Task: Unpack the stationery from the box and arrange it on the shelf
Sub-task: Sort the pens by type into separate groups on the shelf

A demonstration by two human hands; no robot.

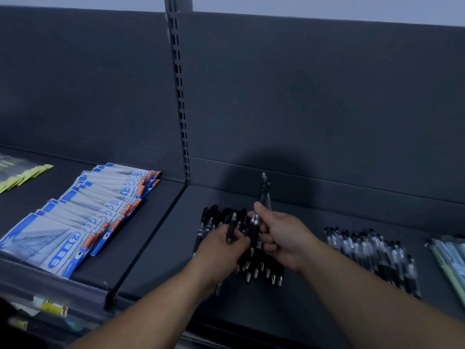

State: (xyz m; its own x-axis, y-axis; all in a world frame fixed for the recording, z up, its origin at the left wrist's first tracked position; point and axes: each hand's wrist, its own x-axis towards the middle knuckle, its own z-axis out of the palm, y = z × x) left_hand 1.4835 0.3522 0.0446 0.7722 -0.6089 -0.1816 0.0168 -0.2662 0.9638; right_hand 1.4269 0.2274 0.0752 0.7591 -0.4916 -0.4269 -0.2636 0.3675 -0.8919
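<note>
A row of black pens [261,269] lies on the dark grey shelf [161,260], tips toward me. My left hand [221,248] pinches one black pen [232,226] just above the row. To its right, my right hand [281,235] grips a small bunch of black pens [263,195] that stand up out of the fist. The two hands almost touch over the row. No box is in view.
Blue-and-white flat packets [83,215] lie fanned on the left shelf section, past a slotted upright [180,96]. Yellow-edged packets [22,172] lie far left. Clear-bodied pens [372,250] and pale green packets [450,258] lie to the right.
</note>
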